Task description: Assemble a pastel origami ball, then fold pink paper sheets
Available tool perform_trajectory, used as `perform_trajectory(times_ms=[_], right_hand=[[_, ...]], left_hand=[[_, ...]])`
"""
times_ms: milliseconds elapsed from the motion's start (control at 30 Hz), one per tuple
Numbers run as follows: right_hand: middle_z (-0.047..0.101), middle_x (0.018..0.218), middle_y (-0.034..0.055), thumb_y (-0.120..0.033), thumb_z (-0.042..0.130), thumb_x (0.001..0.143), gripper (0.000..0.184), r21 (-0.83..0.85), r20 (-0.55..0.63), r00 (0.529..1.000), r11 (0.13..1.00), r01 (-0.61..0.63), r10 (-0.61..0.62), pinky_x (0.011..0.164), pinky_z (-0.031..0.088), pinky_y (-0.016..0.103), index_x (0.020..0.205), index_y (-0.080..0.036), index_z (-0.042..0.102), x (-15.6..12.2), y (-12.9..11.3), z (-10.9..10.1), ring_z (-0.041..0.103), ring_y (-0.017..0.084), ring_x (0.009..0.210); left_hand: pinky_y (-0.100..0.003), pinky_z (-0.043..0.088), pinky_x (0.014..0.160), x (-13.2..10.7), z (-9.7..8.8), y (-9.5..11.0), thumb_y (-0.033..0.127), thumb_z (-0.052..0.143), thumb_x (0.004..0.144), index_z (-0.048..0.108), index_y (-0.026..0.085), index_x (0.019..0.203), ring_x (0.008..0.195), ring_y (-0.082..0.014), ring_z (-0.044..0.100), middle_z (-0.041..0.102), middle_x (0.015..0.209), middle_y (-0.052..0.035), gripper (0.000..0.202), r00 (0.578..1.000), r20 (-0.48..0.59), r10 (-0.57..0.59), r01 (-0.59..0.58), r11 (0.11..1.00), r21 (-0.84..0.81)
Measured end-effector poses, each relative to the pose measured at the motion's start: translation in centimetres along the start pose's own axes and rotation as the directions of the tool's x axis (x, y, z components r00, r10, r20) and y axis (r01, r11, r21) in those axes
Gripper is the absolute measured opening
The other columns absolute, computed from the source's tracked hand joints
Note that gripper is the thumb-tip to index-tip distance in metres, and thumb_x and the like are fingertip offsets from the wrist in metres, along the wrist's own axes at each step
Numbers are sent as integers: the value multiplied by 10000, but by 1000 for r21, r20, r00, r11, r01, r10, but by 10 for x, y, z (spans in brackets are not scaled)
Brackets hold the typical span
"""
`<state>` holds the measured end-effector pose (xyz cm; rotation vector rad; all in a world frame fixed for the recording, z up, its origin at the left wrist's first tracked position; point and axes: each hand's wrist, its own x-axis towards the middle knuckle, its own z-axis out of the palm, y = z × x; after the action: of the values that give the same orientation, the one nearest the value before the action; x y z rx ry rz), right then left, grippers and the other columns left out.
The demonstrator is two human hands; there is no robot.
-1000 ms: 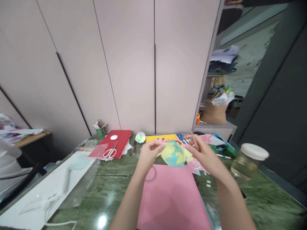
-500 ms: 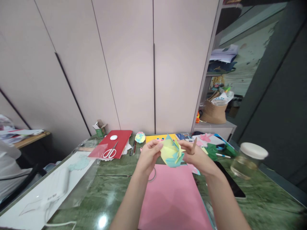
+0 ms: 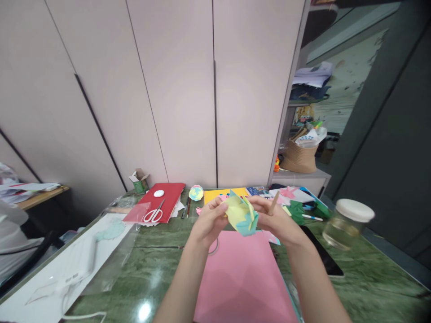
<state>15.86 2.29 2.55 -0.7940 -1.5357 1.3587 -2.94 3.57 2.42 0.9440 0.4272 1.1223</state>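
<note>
A folded paper flower (image 3: 238, 214) in yellow and light blue is held up over the desk between my two hands. My left hand (image 3: 209, 220) pinches its left edge between thumb and fingers. On the other side, the closed fingers of my right hand (image 3: 268, 218) grip its layered folds. A slim, tan, stick-like shape (image 3: 274, 203) sticks up from my right hand; I cannot tell exactly what it is. Below lies a large sheet of pink paper (image 3: 244, 278), with part of a thin grey ring (image 3: 214, 247) at its upper left.
White-handled scissors (image 3: 153, 215) rest on a red folder (image 3: 168, 197) at the left. A round paper ornament (image 3: 196, 193) lies by the cabinet. To the right are a black tablet (image 3: 323, 253) and a lidded jar (image 3: 348, 224). A person's sleeve (image 3: 11, 233) shows far left.
The paper flower has tilted and turned slightly between my fingers. Both hands keep hold of it, and the view has shifted a little.
</note>
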Motion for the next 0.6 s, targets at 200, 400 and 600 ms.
perform_trajectory(times_ms=[200,400,600], right_hand=[[663,960,27,-362,677,724,374,60,-10,999,998,-31,31,495,360,220,1069,-256,579,0,3,-2,497,78,533],[655,964,25,-359,684,719,332,65,-24,1000,998,-11,13,477,309,213,1012,-246,578,0,3,-3,445,62,508],[655,911,9,-359,681,715,317,27,-38,999,1000,9,-8,461,257,202,999,-247,595,1,1,1,414,56,502]], left_hand=[[-277,435,671,-1,3,-2,367,769,603,609,167,814,722,-155,574,619,798,-46,331,1000,-16,-5,5,1000,15],[-264,432,612,-1,6,-4,341,802,557,548,162,626,591,-117,550,597,640,0,319,997,-75,15,-18,999,-38],[-247,433,603,1,7,-5,336,824,505,531,156,556,564,-102,541,582,578,20,347,973,-216,85,-91,996,-15]])
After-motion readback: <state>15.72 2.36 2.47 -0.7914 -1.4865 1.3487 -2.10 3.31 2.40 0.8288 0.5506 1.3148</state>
